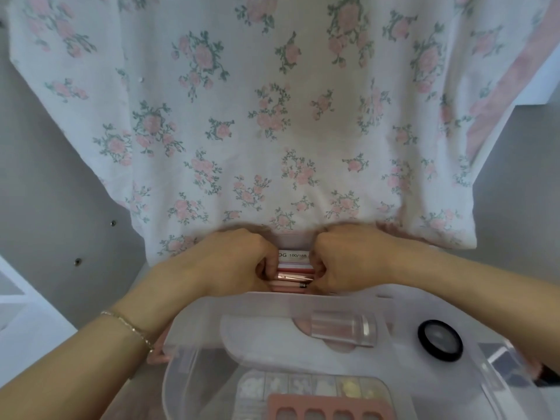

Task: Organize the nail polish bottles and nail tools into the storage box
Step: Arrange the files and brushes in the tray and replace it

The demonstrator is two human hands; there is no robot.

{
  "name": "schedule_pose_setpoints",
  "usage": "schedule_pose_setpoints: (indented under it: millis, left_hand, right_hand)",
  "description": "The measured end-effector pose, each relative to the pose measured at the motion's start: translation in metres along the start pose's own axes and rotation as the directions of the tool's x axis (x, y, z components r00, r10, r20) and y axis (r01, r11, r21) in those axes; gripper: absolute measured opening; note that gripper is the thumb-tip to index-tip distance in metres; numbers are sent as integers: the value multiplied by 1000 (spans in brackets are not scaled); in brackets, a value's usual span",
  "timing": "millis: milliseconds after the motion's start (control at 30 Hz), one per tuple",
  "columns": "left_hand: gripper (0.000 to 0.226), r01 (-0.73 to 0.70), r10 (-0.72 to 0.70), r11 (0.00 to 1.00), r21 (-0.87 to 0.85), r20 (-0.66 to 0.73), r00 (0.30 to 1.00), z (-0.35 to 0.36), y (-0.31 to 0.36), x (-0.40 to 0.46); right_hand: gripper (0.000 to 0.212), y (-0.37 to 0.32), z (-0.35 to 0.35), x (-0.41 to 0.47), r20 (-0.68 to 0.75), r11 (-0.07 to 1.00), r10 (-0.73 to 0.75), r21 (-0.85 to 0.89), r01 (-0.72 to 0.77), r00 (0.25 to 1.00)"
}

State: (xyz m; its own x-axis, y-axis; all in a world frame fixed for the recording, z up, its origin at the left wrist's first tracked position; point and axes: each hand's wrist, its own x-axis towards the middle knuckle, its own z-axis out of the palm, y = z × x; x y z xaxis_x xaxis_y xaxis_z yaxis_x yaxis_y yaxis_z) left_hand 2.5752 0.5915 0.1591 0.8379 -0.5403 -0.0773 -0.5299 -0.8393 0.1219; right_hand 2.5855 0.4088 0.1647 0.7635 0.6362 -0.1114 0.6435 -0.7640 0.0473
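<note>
Left hand [230, 262] and right hand [348, 259] curled, gripping nail tools [294, 272] between them

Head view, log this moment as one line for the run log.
left hand: grips nail tools | right hand: grips same bundle | storage box: open, near side | stage: tools not yet inside

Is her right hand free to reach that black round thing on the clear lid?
Probably not right now: the right hand grips the bundle of nail tools with the left hand. Nothing covers the black round case itself.
</note>
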Motion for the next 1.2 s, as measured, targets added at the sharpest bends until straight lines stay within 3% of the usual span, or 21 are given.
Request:
schedule_pose_setpoints:
  millis: [233,333,500,767,1033,1200]
  left_hand:
    - [15,5,-5,1000,-7,-2,1000,0,0,1]
    - [15,4,-4,1000,-7,2,1000,0,0,1]
    - [15,3,-3,1000,-5,1,1000,0,0,2]
    - [17,26,-26,1000,-16,12,1000,0,0,2]
    - [13,51,-47,983,-178,29,998,0,-1,0]
    - [3,20,-49,952,-305,-89,995,-2,2,-9]
  right_hand:
    - [31,19,-9,-15,252,999,33,18,-39,967]
    - [31,17,-5,-17,185,997,56,-68,-44,981]
    - [33,14,-1,-13,77,991,-27,-129,37,997]
    - [34,20,-3,-14,88,994,-19,-104,28,996]
    - [21,13,-18,-27,-69,987,22,161,-11,997]
    - [9,4,-25,-43,-96,951,15,308,15,995]
